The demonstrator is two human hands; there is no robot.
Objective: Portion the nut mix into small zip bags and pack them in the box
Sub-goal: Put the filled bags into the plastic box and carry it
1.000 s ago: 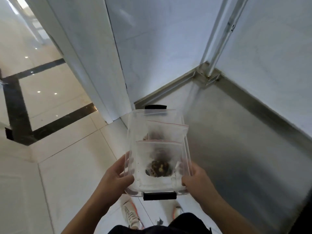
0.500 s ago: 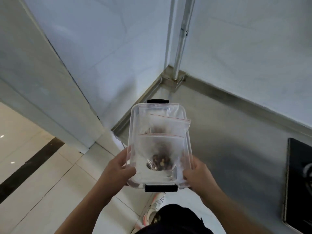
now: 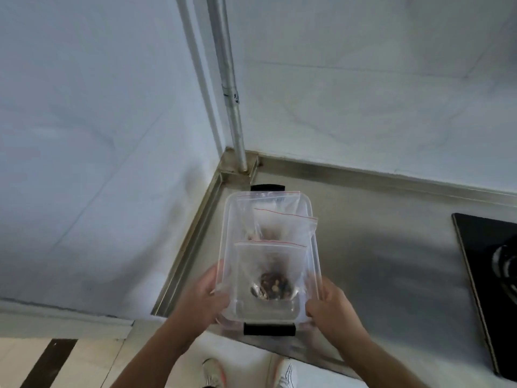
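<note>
You hold box [image 3: 270, 247]: clear, smooth plastic, black plastic latches [image 3: 269, 329]. Zip bags [image 3: 270, 264] inside: thin glossy film, red seal lines. Counter [image 3: 377, 264] under you: brushed metal, dull sheen. Pipe [image 3: 228, 79]: matt grey metal. Walls [image 3: 84, 135]: smooth, likely glazed tile. Hob [image 3: 492, 275]: glossy black.

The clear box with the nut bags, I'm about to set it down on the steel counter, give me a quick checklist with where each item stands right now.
1. Both hands on the clear box: ok, left hand and right hand grip its near corners.
2. Zip bags inside the box: ok, three show.
3. Bags fully below the rim: not ok, one corner pokes over the right edge.
4. Bag seals closed: cannot tell, too blurred.
5. Bare steel counter ahead: ok, nothing on it under the box.
6. Clearance from the black stove: ok, it lies well to the right.
</note>
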